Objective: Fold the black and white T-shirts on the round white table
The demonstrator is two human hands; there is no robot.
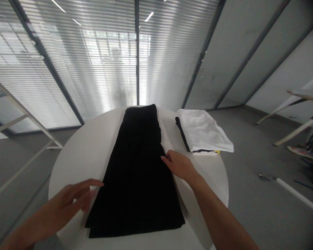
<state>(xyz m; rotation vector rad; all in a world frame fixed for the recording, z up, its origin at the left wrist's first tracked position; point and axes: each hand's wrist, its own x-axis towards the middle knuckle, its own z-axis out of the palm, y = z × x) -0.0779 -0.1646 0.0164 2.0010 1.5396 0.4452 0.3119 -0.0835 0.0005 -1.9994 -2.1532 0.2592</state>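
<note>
A pair of black trousers [135,166], as it appears, lies folded lengthwise on a round white table [73,152]. Its narrower end points away from me, and the wide end near me shows two offset layers. My left hand [70,198] is at the left edge of the cloth, fingers stretched out and apart, the index fingertip at the fabric. On the opposite side, my right hand [178,165] has its fingers curled together at the right edge, seemingly pinching it. To the right lies a stack of folded clothes with a white garment [203,128] on top and dark cloth beneath.
Glass partitions with blinds [114,69] stand behind the table. A white metal frame [26,111] is on the left. At right, a table with pale legs [292,139] and a white pole [297,194] are on or above the grey floor [250,139].
</note>
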